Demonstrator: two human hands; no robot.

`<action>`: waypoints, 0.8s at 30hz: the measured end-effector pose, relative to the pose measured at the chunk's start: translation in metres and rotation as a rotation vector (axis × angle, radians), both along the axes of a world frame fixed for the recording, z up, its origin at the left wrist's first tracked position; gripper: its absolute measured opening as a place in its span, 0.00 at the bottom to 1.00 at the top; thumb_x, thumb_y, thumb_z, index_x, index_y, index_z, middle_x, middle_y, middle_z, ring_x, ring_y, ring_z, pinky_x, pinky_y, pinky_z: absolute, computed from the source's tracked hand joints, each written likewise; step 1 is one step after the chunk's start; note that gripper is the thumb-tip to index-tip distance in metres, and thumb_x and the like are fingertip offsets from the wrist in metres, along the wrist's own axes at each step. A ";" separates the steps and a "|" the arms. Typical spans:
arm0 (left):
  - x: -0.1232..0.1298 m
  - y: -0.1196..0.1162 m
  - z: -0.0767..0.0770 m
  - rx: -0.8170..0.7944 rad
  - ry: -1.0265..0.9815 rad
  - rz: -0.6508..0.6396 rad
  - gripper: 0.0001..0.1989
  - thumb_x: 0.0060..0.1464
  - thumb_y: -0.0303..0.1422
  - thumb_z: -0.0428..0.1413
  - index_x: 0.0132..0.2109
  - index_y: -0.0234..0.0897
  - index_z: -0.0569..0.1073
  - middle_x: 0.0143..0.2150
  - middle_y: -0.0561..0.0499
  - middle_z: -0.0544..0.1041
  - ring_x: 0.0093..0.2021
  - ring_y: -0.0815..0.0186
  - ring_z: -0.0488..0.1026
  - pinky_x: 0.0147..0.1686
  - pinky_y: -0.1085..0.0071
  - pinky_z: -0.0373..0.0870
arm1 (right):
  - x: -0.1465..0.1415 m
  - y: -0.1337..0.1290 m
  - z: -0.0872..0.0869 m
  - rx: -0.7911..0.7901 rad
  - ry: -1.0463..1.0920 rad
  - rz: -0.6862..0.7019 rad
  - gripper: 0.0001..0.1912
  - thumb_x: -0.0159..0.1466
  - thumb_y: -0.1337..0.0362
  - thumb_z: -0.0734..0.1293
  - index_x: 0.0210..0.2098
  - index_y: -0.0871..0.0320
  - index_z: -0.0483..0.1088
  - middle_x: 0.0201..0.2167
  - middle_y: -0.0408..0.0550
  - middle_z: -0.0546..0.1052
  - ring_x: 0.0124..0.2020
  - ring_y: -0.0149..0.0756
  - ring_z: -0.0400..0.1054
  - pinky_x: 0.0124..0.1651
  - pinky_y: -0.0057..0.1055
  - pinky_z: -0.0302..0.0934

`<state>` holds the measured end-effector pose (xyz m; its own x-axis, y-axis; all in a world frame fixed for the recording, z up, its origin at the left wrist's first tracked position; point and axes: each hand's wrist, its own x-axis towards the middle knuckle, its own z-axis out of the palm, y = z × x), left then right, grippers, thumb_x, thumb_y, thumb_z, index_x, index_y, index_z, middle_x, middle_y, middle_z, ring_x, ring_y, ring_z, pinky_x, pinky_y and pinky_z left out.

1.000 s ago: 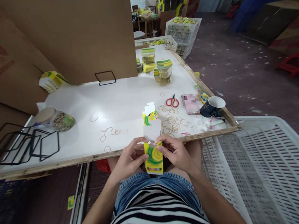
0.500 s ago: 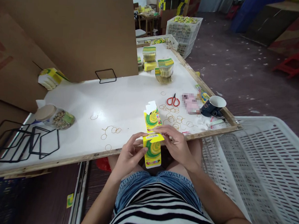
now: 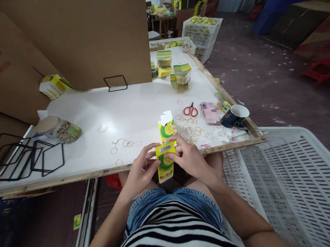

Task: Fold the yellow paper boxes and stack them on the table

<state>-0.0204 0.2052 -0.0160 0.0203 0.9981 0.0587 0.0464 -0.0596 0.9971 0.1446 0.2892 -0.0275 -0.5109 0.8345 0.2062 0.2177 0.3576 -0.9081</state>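
Observation:
A yellow and green printed carton (image 3: 165, 171) is held over my lap at the table's front edge, its barcode panel facing up. My left hand (image 3: 144, 166) grips its left side between thumb and fingers. On the right, my right hand (image 3: 185, 155) pinches the barcode end, thumb on top. Just beyond, another printed carton (image 3: 167, 130) with white flaps lies on the white table (image 3: 82, 132). Rubber bands (image 3: 192, 135) are scattered to the right of it, near red-handled scissors (image 3: 190, 110).
A dark mug (image 3: 235, 116) stands by the right wooden edge. Bundled cartons (image 3: 182, 75) sit farther back. On the left are a lidded jar (image 3: 67, 131) and black wire frames (image 3: 48, 158). A white plastic crate (image 3: 306, 163) is at my right.
My right hand has moved slightly left and its thumb now presses on the barcode end. The side flap that stuck out to the right is no longer visible.

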 end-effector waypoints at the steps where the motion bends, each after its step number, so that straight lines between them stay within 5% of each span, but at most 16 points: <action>1: -0.001 0.000 0.001 0.004 -0.024 0.005 0.21 0.60 0.31 0.56 0.59 0.40 0.63 0.54 0.42 0.76 0.42 0.62 0.80 0.38 0.71 0.78 | 0.000 0.000 -0.001 0.002 0.022 0.007 0.16 0.57 0.67 0.70 0.46 0.54 0.70 0.12 0.31 0.63 0.15 0.27 0.56 0.22 0.24 0.50; 5: -0.001 0.002 0.004 -0.001 -0.094 0.001 0.21 0.58 0.31 0.58 0.57 0.39 0.65 0.51 0.42 0.78 0.39 0.62 0.80 0.36 0.70 0.78 | 0.002 -0.001 -0.006 0.013 0.119 0.032 0.15 0.61 0.59 0.69 0.48 0.54 0.73 0.18 0.37 0.72 0.19 0.30 0.62 0.25 0.26 0.58; 9: 0.009 0.003 0.000 0.021 -0.075 -0.004 0.19 0.56 0.30 0.60 0.54 0.38 0.70 0.49 0.44 0.80 0.39 0.62 0.80 0.38 0.70 0.78 | 0.007 -0.006 -0.006 0.048 0.300 -0.028 0.11 0.65 0.59 0.66 0.42 0.53 0.78 0.38 0.48 0.81 0.38 0.38 0.73 0.43 0.34 0.67; 13: 0.023 0.006 -0.007 0.110 0.009 -0.015 0.16 0.58 0.31 0.57 0.54 0.39 0.73 0.54 0.43 0.77 0.46 0.61 0.78 0.47 0.67 0.76 | 0.021 -0.015 -0.008 0.014 0.373 -0.083 0.08 0.63 0.61 0.68 0.41 0.51 0.79 0.38 0.47 0.81 0.41 0.40 0.75 0.46 0.38 0.69; 16: 0.019 0.017 -0.010 0.222 0.155 -0.001 0.23 0.60 0.31 0.55 0.62 0.43 0.66 0.58 0.43 0.74 0.57 0.57 0.72 0.58 0.59 0.69 | 0.046 -0.013 -0.021 0.015 0.535 -0.416 0.07 0.61 0.60 0.71 0.39 0.51 0.79 0.36 0.45 0.81 0.36 0.35 0.74 0.40 0.33 0.69; 19: 0.001 0.037 -0.016 0.397 0.452 0.131 0.27 0.58 0.31 0.57 0.64 0.45 0.64 0.63 0.43 0.68 0.65 0.55 0.62 0.65 0.52 0.59 | 0.078 0.000 -0.041 0.012 0.999 -0.879 0.10 0.58 0.56 0.74 0.37 0.52 0.76 0.31 0.40 0.77 0.26 0.26 0.68 0.29 0.23 0.65; 21: -0.011 0.052 -0.025 0.445 0.668 0.128 0.28 0.56 0.34 0.59 0.63 0.43 0.64 0.65 0.42 0.66 0.68 0.53 0.58 0.65 0.48 0.56 | 0.088 0.006 -0.055 -0.131 1.148 -0.918 0.16 0.53 0.53 0.76 0.35 0.56 0.76 0.31 0.41 0.76 0.27 0.24 0.67 0.28 0.21 0.64; 24: -0.019 0.069 -0.040 0.463 0.906 0.046 0.25 0.56 0.36 0.60 0.60 0.39 0.68 0.63 0.39 0.69 0.66 0.52 0.62 0.65 0.45 0.56 | 0.076 0.003 -0.068 -0.469 1.036 -0.740 0.20 0.48 0.55 0.79 0.37 0.58 0.76 0.31 0.44 0.77 0.27 0.25 0.66 0.28 0.22 0.63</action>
